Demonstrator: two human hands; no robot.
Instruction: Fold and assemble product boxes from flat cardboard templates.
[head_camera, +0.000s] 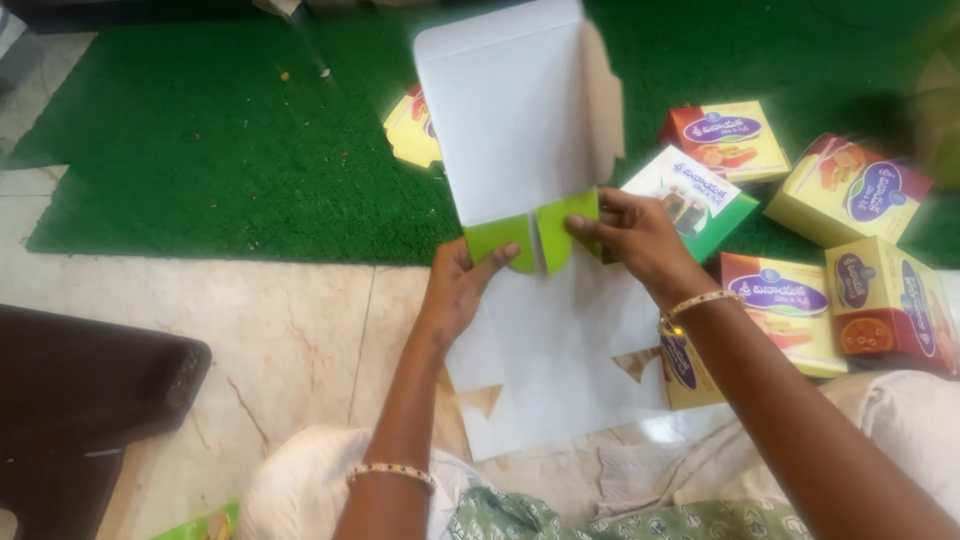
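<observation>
A flat cardboard box blank (515, 130), white inside with green flaps, stands half folded in front of me. My left hand (462, 285) presses a green flap (497, 238) with its thumb at the fold. My right hand (632, 235) pinches the neighbouring green flap (568, 222) from the right. The blank's lower white panel (555, 370) lies on the floor between my arms. Both wrists wear bangles.
Several folded yellow, red and green printed boxes (848, 190) lie to the right on a green mat (220, 140) and the marble floor (290, 330). Another flat blank (412, 128) lies behind the sheet. A dark object (80, 390) sits at the left.
</observation>
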